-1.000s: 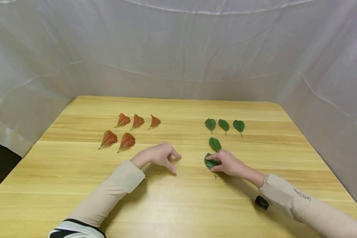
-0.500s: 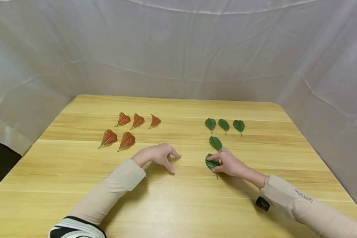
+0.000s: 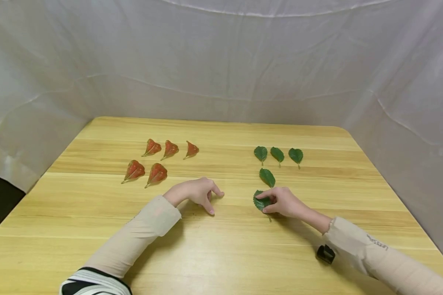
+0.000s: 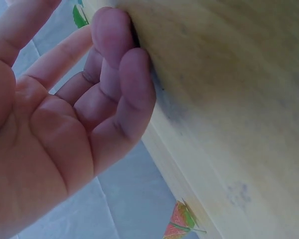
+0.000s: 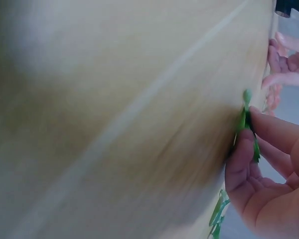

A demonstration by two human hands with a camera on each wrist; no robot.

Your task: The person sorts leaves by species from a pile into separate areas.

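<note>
My right hand point(image 3: 286, 203) pinches a green serrated leaf point(image 3: 260, 201) between thumb and index finger, low over the wooden table. In the right wrist view this leaf point(image 5: 243, 119) shows edge-on between thumb and fingers, its stem hidden in part. Just beyond it lies another green leaf point(image 3: 267, 177). Nearer the middle, my left hand point(image 3: 199, 191) rests on the table with thumb and index finger spread apart, holding nothing. The left wrist view shows that hand's point(image 4: 65, 129) other fingers loosely bent against the wood.
Green leaves point(image 3: 277, 154) form a row at the back right. Several red leaves point(image 3: 157, 174) lie in two rows at the left. Pale fabric point(image 3: 221, 61) hangs behind and beside the table point(image 3: 221, 254). A black object point(image 3: 325, 254) sits under the right sleeve's cuff.
The right hand and the leaf it pinches have shifted very slightly, first right and then back left. The left hand stays in place, and the other leaves lie as before.
</note>
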